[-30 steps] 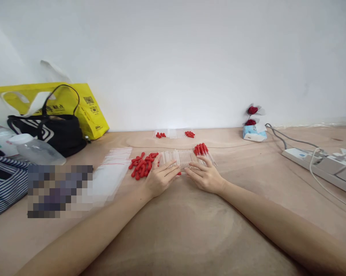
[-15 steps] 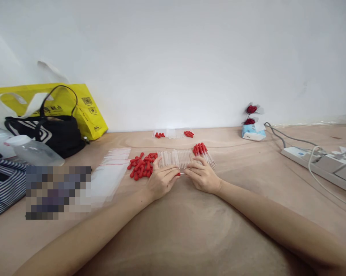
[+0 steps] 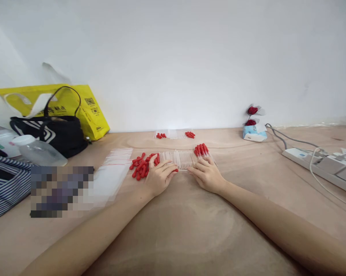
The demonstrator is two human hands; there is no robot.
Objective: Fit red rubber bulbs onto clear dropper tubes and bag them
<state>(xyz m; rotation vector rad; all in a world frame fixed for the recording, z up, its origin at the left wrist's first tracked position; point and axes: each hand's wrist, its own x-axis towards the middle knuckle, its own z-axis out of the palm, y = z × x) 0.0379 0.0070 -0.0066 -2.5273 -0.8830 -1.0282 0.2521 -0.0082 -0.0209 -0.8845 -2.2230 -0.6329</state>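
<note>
My left hand (image 3: 159, 179) pinches a red rubber dropper bulb (image 3: 177, 170), most of it hidden by the fingers. A thin clear dropper tube (image 3: 183, 171) runs sideways from the bulb to the fingertips of my right hand (image 3: 207, 175), closed on its other end. Just beyond the fingers lies a row of clear tubes (image 3: 178, 158). Loose red bulbs (image 3: 140, 166) are heaped beside my left hand, partly behind it. Past my right hand, several droppers with red bulbs fitted (image 3: 201, 149) lie side by side, their tubes partly covered by the hand.
Flat clear zip bags (image 3: 112, 172) are stacked at left. By the wall lie bags with red bulbs and tubes (image 3: 175, 133). A yellow bag (image 3: 94, 115), black bag (image 3: 66, 134) and plastic bottle (image 3: 42, 149) stand left; a tissue pack (image 3: 254, 134) and power strip (image 3: 319, 163) are right.
Both hands have stayed close together around the bulb and tube, with a slightly wider gap showing more of the tube. The view has shifted a little to the left.
</note>
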